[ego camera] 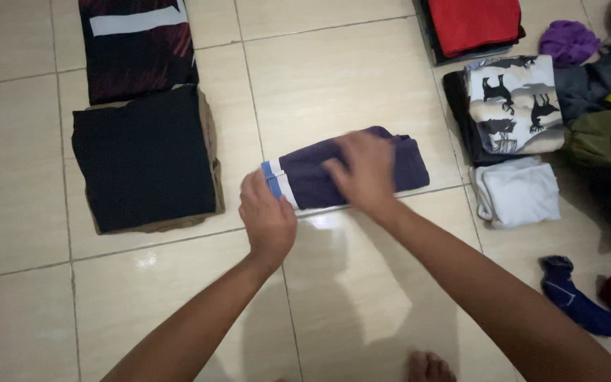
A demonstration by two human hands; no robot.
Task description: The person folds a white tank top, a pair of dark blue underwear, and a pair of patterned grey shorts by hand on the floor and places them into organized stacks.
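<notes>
a black folded stack, red folded clothes, a white folded cloth, a blue sock.

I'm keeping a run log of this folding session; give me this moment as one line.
left hand: on striped end of purple garment | right hand: flat on it | black folded stack at left

Floor: glazed cream tile, smooth and glossy, with bright glare beside the hands; thin grout lines.
Folded purple garment: soft matt cloth, white and blue woven band at one end.
Black folded garment: matt cloth, smooth-faced, lying on tan cloth.
Horse-print cloth: matt printed fabric.
White folded cloth: thick, soft, matt.
Red folded garment: smooth matt cloth.
Blue sock: knitted, matt.
</notes>
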